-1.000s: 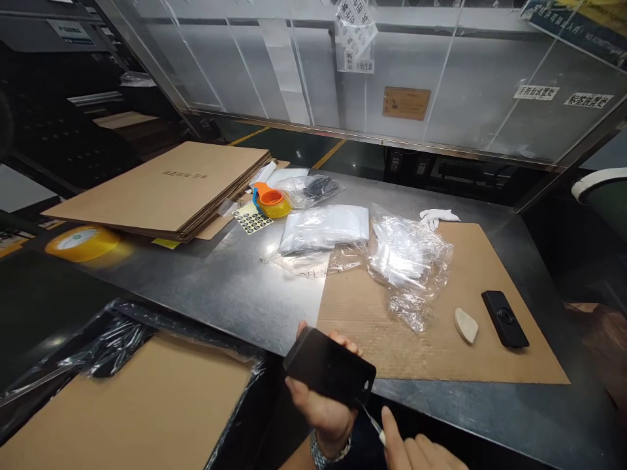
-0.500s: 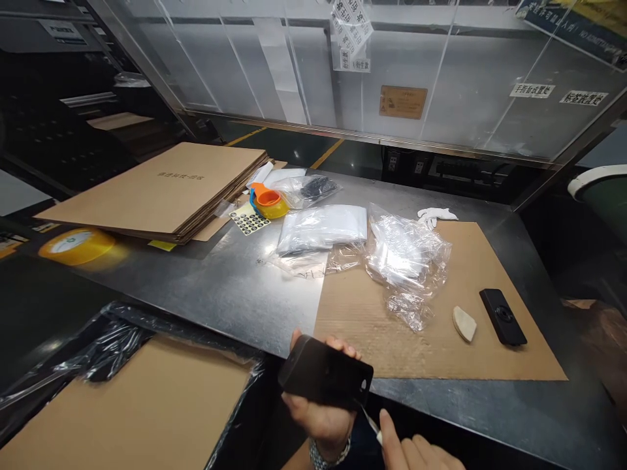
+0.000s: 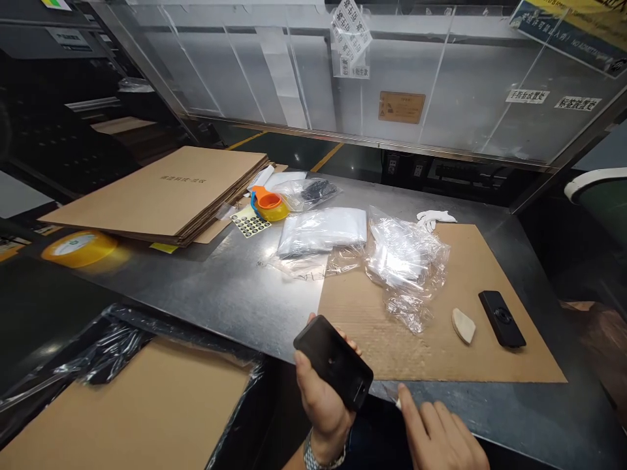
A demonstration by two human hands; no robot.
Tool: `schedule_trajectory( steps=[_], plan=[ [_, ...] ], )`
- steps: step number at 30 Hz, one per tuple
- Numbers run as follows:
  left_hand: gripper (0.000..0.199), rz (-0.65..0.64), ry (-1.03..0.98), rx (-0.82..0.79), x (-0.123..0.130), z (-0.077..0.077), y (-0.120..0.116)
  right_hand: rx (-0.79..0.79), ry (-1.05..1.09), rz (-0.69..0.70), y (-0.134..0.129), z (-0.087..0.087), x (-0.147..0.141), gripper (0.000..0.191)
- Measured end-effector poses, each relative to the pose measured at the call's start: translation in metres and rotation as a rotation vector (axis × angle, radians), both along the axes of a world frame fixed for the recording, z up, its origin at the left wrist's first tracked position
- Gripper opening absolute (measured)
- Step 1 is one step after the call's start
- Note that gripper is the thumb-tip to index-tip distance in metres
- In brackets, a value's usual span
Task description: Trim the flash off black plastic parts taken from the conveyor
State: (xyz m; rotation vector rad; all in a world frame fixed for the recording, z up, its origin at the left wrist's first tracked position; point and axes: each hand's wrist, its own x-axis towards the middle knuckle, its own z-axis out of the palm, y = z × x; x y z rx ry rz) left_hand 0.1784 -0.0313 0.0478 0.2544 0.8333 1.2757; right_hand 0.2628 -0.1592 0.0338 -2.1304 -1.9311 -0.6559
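- The black case [image 3: 337,365] is held at the counter's front edge in the view: long, rounded at the corners, dark and smooth, with a slot-like opening at its near end and a small pale spot near its middle.
- The left hand [image 3: 321,405] carries it, fingers wrapped around both long sides, the case lying tilted across the palm.
- The right hand [image 3: 443,434] has its fingers curled, index extended along a small pale tool [image 3: 398,404], mostly hidden; its tip is blurred and apart from the case.
- The counter [image 3: 235,294] has bare metal left of the case and a narrow strip along its front edge at right.
- A cardboard sheet [image 3: 490,365] lies just beyond the hands, bearing a beige wedge [image 3: 463,326] and, near it, a black device [image 3: 502,318] with a round dial.
- Crumpled clear plastic [image 3: 409,261] fills the sheet's far left part, beside a white packet stack [image 3: 323,228].
- Farther left sit an orange tape dispenser [image 3: 268,199] and flat cardboard [image 3: 171,186].
- A plastic-lined box [image 3: 127,411] stands at lower left.
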Motion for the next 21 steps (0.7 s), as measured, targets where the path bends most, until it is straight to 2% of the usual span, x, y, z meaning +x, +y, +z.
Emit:
schedule_trajectory(
  steps=[6, 9, 13, 21],
  plan=[
    [0.046, -0.116, -0.056, -0.101, 0.001, 0.001, 0.003, -0.078, 0.235, 0.072, -0.008, -0.004, 0.016, 0.033],
    [0.048, -0.19, -0.06, -0.174, 0.001, 0.002, 0.004, -0.08, 0.211, 0.077, -0.007, 0.002, 0.018, 0.031],
    [0.048, -0.216, -0.074, -0.18, 0.002, 0.002, 0.003, -0.056, 0.165, 0.056, -0.004, 0.009, 0.016, 0.029],
    [0.041, -0.223, -0.091, -0.149, 0.003, 0.005, -0.001, -0.059, 0.13, 0.051, -0.004, 0.005, 0.015, 0.029]
  ],
)
